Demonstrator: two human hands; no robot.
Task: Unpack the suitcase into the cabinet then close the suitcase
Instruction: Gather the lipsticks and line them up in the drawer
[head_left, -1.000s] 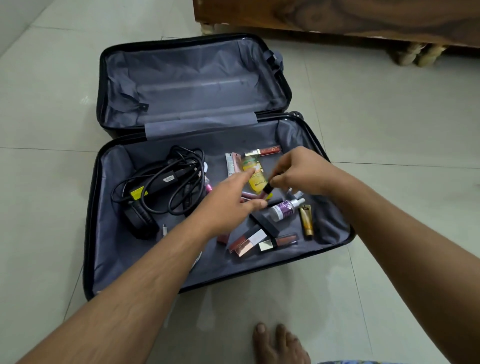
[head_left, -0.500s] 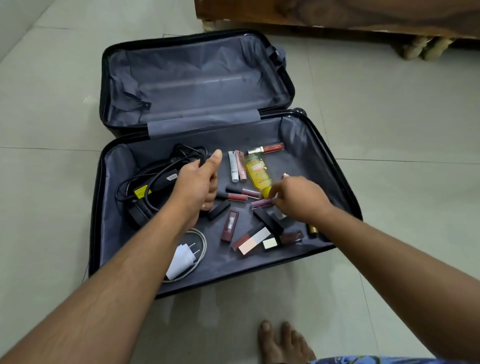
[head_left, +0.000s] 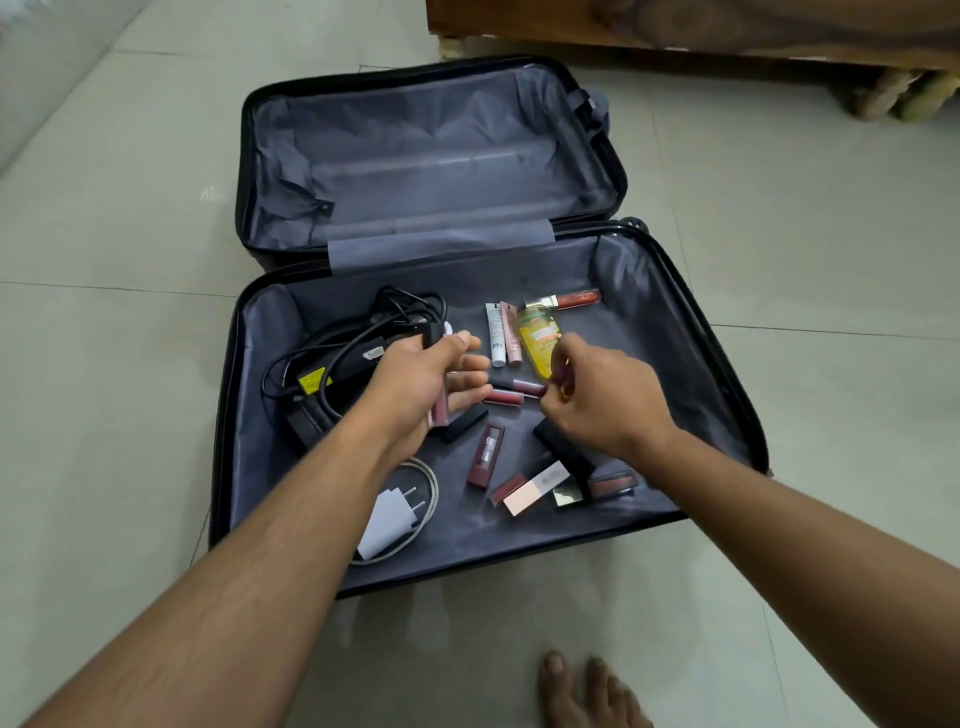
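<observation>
**Gathering small cosmetics from the open suitcase**

Since the half-second-earlier frame, the right hand (head_left: 597, 400) had lifted from the lining, pinching a small tube, blurred. The left hand (head_left: 426, 387) gripped a pink tube (head_left: 440, 408). Hands were near each other, not touching. The suitcase (head_left: 727, 384) lay open on the floor, cosmetics and cables (head_left: 353, 358) inside; the cabinet was out of view. Judged step: collecting. Next move probably calls for passing the tube leftward.

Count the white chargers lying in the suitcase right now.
1. The white charger lies with its cable near the front edge of the suitcase, under the left forearm. More could be hidden under the black cables or the arms.
</observation>
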